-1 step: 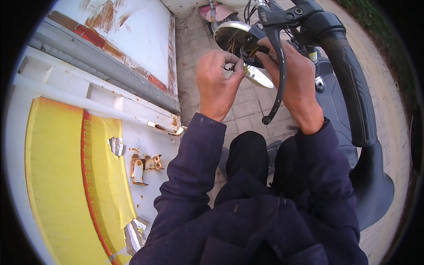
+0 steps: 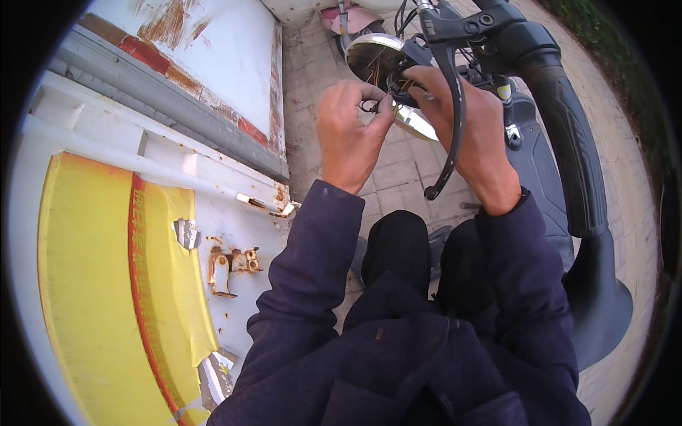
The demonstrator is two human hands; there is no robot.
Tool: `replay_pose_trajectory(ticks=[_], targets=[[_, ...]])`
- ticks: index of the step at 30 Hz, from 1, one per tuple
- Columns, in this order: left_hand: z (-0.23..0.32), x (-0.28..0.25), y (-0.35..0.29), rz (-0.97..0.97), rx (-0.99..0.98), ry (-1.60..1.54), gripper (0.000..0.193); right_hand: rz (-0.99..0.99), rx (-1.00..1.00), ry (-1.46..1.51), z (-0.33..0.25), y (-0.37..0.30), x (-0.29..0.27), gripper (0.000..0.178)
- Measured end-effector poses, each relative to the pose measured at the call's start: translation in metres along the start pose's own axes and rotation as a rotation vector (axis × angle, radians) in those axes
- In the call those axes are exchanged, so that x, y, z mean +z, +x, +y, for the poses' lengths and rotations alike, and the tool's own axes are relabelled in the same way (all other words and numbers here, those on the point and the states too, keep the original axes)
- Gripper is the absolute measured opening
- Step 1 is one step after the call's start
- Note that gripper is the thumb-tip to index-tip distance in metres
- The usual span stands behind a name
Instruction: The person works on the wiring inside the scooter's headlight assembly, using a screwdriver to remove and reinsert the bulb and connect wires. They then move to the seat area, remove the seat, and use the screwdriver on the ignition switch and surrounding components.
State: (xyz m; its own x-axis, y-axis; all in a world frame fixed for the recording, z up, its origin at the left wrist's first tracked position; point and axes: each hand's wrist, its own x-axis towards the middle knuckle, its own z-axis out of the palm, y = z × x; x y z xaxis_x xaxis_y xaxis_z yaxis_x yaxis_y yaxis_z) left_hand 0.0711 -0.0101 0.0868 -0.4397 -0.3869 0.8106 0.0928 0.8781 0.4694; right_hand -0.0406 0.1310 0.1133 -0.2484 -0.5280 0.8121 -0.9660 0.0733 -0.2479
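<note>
My left hand (image 2: 352, 135) pinches a thin dark wire (image 2: 368, 106) between thumb and forefinger. Close to its right, my right hand (image 2: 469, 131) has its fingers bent in among the wiring (image 2: 395, 79); what its fingertips grip is hidden. The wires, some yellow and dark, spill from an opened round headlamp housing (image 2: 371, 55) with a bright rim. Beneath my hands shows a shiny silver curved piece (image 2: 414, 122), partly covered by my right hand. A black brake lever (image 2: 455, 135) curves across in front of my right hand.
The black handlebar grip (image 2: 568, 142) and a dark scooter body (image 2: 536, 135) stand at the right. Rusty white metal panels (image 2: 227, 71) and a yellow sheet (image 2: 92, 270) line the left. A pink vehicle part (image 2: 359, 23) lies beyond, on paving (image 2: 394, 174).
My right hand has shifted slightly, its fingers changing position among the wires. The silver piece beneath looks more tilted. My left hand keeps its pinch in the same place.
</note>
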Motion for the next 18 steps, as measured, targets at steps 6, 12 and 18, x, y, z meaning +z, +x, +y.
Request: replay_pose_trajectory(ticks=[6, 12, 18], targets=[[-0.006, -0.001, -0.003, 0.021, 0.09, 0.148, 0.018, -0.306, -0.151, -0.158, 0.011, 0.025, 0.009, 0.048], [-0.006, 0.004, -0.012, 0.05, 0.046, 0.195, 0.016, -0.347, -0.017, -0.196, 0.017, 0.026, 0.026, 0.037], [0.004, 0.014, -0.014, 0.164, -0.003, 0.239, 0.019, -0.32, -0.057, -0.198, 0.002, 0.026, 0.027, 0.038]])
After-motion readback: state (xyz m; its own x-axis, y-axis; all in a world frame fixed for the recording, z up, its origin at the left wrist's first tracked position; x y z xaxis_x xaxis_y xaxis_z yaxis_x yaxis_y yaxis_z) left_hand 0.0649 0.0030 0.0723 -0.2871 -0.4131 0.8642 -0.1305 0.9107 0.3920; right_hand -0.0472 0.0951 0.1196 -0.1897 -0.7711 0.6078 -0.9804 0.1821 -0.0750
